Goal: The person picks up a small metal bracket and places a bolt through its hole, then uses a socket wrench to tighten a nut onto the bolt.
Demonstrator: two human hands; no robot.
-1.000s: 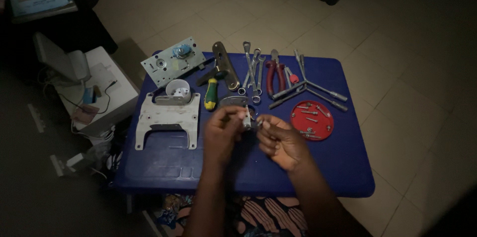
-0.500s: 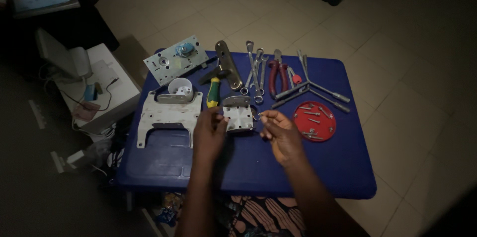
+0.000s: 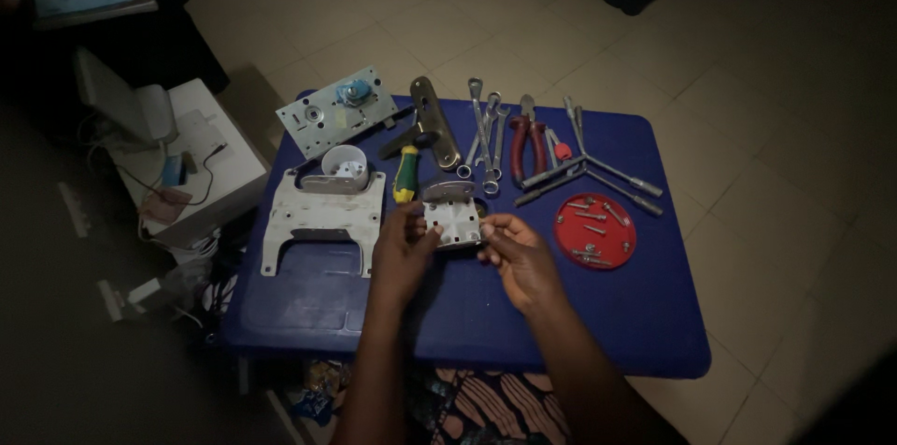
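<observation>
On the blue tabletop [image 3: 579, 314] | small grey metal plate [image 3: 451, 221] now lies flat, lowered from mid-air | left hand [image 3: 404, 254] pinches its left edge | right hand [image 3: 517, 256] has returned to its right edge, grip apparently pinching | red dish [image 3: 595, 230] nearby

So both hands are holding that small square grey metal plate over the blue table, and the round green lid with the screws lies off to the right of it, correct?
Nearly. The round lid holding the screws is red, not green, as the head view shows. The rest stands: the left hand and right hand both hold the small square grey metal plate over the blue table, and the lid lies to its right.
</observation>
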